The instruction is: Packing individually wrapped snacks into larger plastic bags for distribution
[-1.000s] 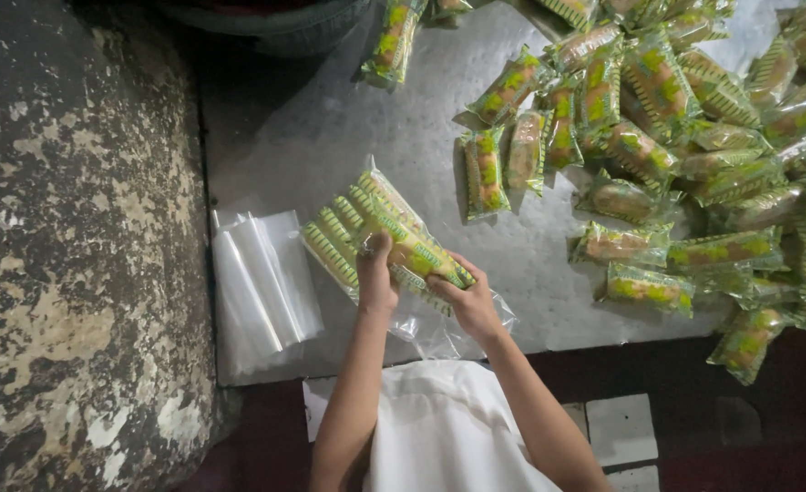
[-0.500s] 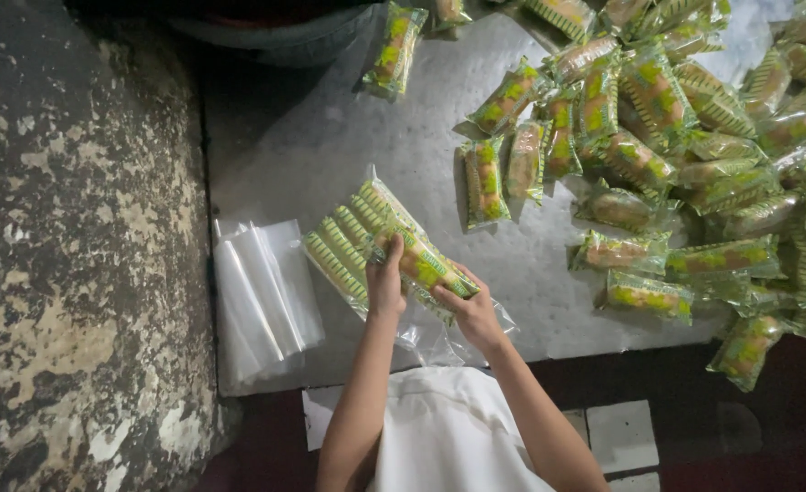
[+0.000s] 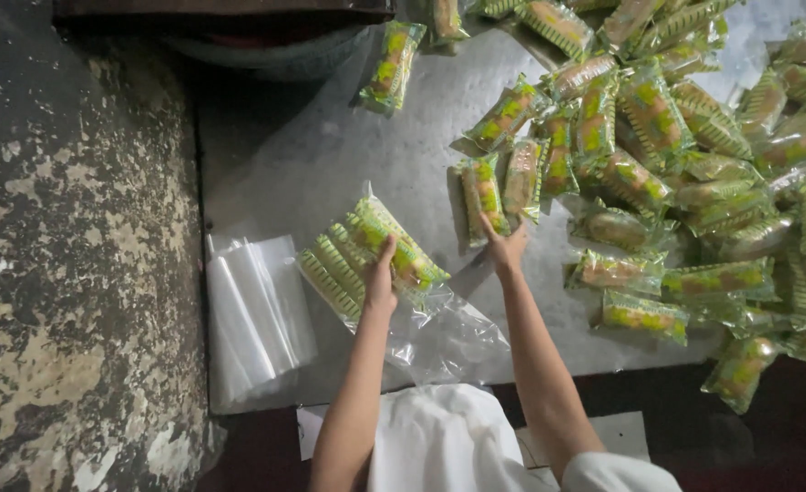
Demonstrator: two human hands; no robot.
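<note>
1. Since the earlier frame my right hand point(image 3: 507, 248) has left the clear bag and reached out to the loose packs; my left hand point(image 3: 380, 278) has stayed on the row.
2. My left fingers are curled down over the row of green snack packs point(image 3: 366, 255), pressing it where it sits half inside the clear bag point(image 3: 439, 337), near the table's point(image 3: 330, 155) front edge.
3. My right fingers are spread open, tips touching a single pack point(image 3: 482, 196) at the near edge of the big pile point(image 3: 694, 182); nothing is gripped yet.
4. I judge the packs light, crinkly and slippery, and the contents easy to crush, so I would pinch one by its long sides, not the sealed ends.
5. A stack of empty bags point(image 3: 257, 314) lies to my left, beside a worn, flaking surface point(image 3: 66, 273).
</note>
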